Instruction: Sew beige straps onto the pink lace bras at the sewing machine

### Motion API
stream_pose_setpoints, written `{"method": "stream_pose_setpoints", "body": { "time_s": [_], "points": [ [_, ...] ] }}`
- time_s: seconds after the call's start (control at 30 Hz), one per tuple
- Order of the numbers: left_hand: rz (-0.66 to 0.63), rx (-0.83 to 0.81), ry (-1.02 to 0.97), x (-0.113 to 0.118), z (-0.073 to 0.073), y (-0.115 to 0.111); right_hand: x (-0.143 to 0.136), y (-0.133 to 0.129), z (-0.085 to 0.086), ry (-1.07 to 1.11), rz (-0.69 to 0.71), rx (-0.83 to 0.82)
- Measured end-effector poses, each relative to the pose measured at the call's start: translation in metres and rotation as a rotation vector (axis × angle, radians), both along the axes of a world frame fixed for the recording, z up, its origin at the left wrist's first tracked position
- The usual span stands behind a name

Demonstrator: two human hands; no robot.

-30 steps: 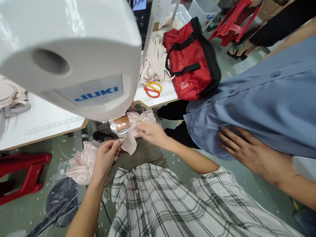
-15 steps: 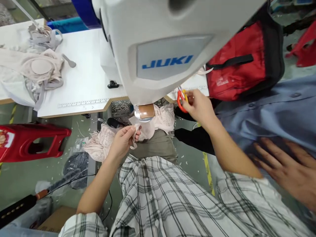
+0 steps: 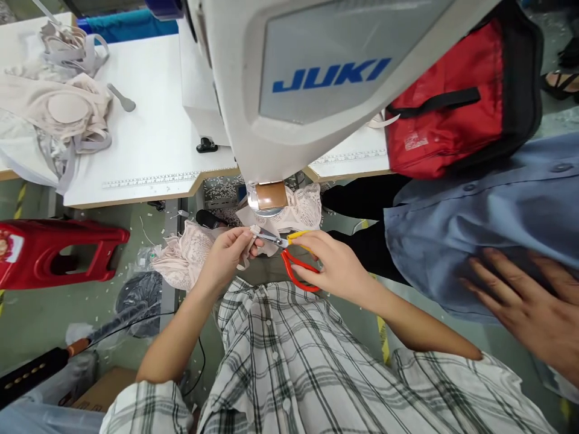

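**Yellow-and-red scissors [image 3: 284, 242] reach the pinched fabric [image 3: 254, 229]**

The left hand [image 3: 230, 253] is drawn in narrow, thumb and fingers nipping the small pale fabric, a loose end of which hangs below the grip. The right hand [image 3: 341, 274] holds the scissors by their handles, which stand spread apart, with the blades pointing left toward the left hand's fingertips. The tips are at the fabric, though at this size I cannot tell whether the blades have closed on it.

Both hands work just in front of the white sewing machine [image 3: 325, 78], near its copper-coloured plate [image 3: 271, 196]. A pale lace garment [image 3: 305, 208] lies under and beside that plate, and a lace bundle [image 3: 181, 259] sits left of it, beside the left forearm. The white tabletop [image 3: 154, 132] carries a heap of pale garments [image 3: 67, 111] and a small grey tool [image 3: 122, 98]. A red bag [image 3: 447, 129] lies right of the machine; below it, a co-worker's hand [image 3: 529, 301] rests against a blue shirt [image 3: 434, 241].
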State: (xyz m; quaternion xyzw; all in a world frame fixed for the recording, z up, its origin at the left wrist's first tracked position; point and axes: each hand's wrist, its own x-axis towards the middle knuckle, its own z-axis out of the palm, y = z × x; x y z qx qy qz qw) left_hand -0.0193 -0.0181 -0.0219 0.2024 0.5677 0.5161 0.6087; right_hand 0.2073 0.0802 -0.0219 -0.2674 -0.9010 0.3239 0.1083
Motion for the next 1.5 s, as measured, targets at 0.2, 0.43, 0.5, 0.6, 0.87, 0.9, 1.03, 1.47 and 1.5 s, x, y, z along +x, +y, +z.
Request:
{"method": "stream_pose_setpoints", "body": {
  "time_s": [0.2, 0.43, 0.5, 0.6, 0.87, 0.9, 1.03, 1.47, 1.5],
  "points": [
    [-0.042, -0.048, 0.141, 0.0, 0.001, -0.003, -0.002, 0.004, -0.003, -0.015, 0.06, -0.072],
    [0.019, 0.021, -0.104, -0.008, -0.011, -0.008, 0.015, 0.0, -0.007, 0.037, -0.072, -0.182],
    [0.06, 0.04, -0.154, -0.008, -0.012, -0.008, 0.014, -0.003, -0.008, 0.053, -0.058, -0.209],
    [0.104, 0.024, -0.141, -0.007, -0.012, -0.009, 0.007, -0.005, -0.007, 0.048, -0.02, -0.206],
    [0.152, -0.028, 0.089, -0.001, -0.002, -0.01, -0.022, -0.004, -0.003, 0.013, 0.008, -0.202],
    [0.157, -0.024, 0.12, -0.001, -0.002, -0.01, -0.023, -0.003, -0.003, 0.008, 0.009, -0.214],
    [0.159, -0.034, 0.181, -0.003, -0.001, -0.013, -0.025, 0.001, 0.001, -0.049, 0.016, -0.299],
    [0.321, 0.067, -0.053, 0.005, -0.008, -0.011, 0.02, 0.028, 0.0, -0.14, -0.164, -0.353],
    [0.318, 0.065, -0.066, 0.005, -0.009, -0.01, 0.022, 0.04, -0.002, -0.152, -0.185, -0.302]
  ]
}}
